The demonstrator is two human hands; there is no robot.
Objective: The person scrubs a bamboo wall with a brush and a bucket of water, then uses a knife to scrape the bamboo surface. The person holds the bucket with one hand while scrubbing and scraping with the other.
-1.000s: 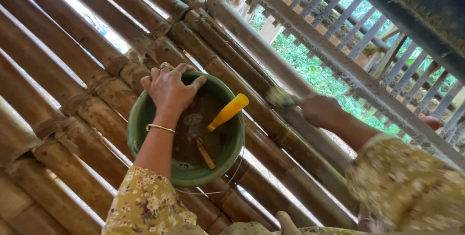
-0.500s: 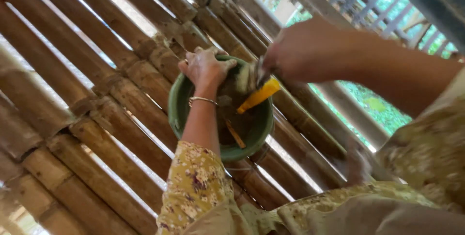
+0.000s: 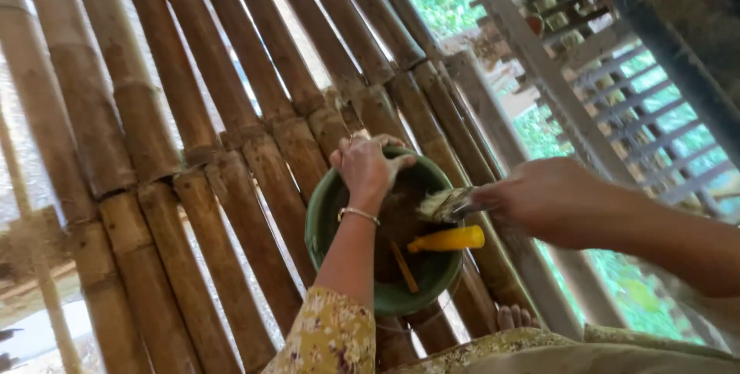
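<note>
Gripped far rim of green bowl (image 3: 320, 224) on bamboo floor (image 3: 154, 150) with left hand (image 3: 368, 167); right hand (image 3: 543, 200), newly clasping paintbrush (image 3: 445, 204), brought bristles over dark mix, above yellow-handled tool (image 3: 447, 239).

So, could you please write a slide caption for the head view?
Left hand grips a green bowl on bamboo flooring while right hand holds a paintbrush over it.
</note>
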